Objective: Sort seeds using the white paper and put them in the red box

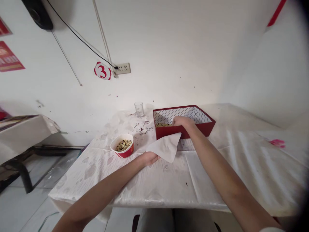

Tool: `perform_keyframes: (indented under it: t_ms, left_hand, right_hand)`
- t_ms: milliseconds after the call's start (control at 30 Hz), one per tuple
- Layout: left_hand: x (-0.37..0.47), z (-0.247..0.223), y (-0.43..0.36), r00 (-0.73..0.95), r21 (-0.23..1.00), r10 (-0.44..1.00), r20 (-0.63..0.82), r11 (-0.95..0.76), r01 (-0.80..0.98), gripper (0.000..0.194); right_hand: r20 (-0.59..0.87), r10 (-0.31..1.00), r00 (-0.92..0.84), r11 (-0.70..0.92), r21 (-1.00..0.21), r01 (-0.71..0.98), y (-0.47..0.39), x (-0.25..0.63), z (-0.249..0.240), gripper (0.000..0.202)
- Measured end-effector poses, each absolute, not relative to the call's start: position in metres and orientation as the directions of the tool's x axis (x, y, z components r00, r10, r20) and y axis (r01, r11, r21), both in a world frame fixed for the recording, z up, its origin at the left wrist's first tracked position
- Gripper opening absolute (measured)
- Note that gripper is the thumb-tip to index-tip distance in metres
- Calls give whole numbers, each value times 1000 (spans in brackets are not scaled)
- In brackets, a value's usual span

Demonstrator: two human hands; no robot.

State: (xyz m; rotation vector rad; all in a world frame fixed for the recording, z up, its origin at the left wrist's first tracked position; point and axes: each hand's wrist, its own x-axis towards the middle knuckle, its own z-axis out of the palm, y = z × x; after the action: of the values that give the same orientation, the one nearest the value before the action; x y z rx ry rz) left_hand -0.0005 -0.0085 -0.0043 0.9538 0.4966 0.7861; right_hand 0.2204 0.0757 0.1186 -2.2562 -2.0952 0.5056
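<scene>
My left hand (150,158) is low over the tabletop with its fingers at the lower left corner of a white sheet (166,146), thin like paper or a plastic bag. The sheet leans up against the front of a red box (166,131) with a patterned white lining. My right hand (181,121) reaches over the box's front wall, fingers curled and partly hidden inside. Beside those fingers, small light and dark grains (162,124) lie in the box's left end. Left of my left hand stands a red and white paper bowl (131,149) holding similar mixed grains (123,145).
A clear glass (139,109) stands near the wall. Dark bits (142,129) are scattered between bowl and box. A pale patterned cloth covers the table (96,180). A wall socket (123,68) has a black cable (82,40) plugged in. Another covered table (26,135) is at left.
</scene>
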Motion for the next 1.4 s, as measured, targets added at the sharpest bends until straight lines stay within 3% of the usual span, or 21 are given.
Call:
perform_keyframes:
  t_ms: [167, 333, 467, 767, 867, 1067, 1133, 1233, 1400]
  left_hand:
    - [0, 2, -11, 654, 883, 756, -40, 333, -331, 46]
    - [-9, -3, -9, 750, 866, 662, 17, 365, -342, 58]
    - [-13, -8, -9, 804, 858, 595, 13, 406, -314, 63]
    - [-7, 9, -11, 791, 885, 611, 33, 350, -307, 52]
    - [-7, 14, -12, 795, 882, 605, 47, 348, -317, 53]
    - [-6, 12, -14, 770, 881, 637, 46, 338, -332, 54]
    - [-5, 11, -15, 741, 885, 670, 31, 326, -332, 52]
    - [-2, 10, -17, 662, 896, 749, -21, 308, -319, 52]
    - [3, 6, -18, 559, 904, 824, -91, 304, -301, 48]
  right_hand:
    - [-387, 922, 2, -102, -236, 966, 78, 219, 120, 23]
    - [-458, 888, 33, -127, -175, 976, 78, 218, 122, 12]
    - [-435, 900, 37, -126, -178, 976, 75, 216, 123, 10]
    - [-349, 936, 39, -115, -199, 973, 76, 215, 120, 19]
    - [-242, 970, 33, -84, -205, 975, 78, 216, 120, 29]
    - [123, 992, 6, 25, -252, 967, 55, 208, 151, 50]
    - [333, 937, -104, 219, -331, 918, 33, 200, 161, 50]
    - [551, 758, -349, 609, -407, 681, -4, 187, 152, 38]
    - [625, 645, -439, 742, -376, 555, -43, 189, 75, 19]
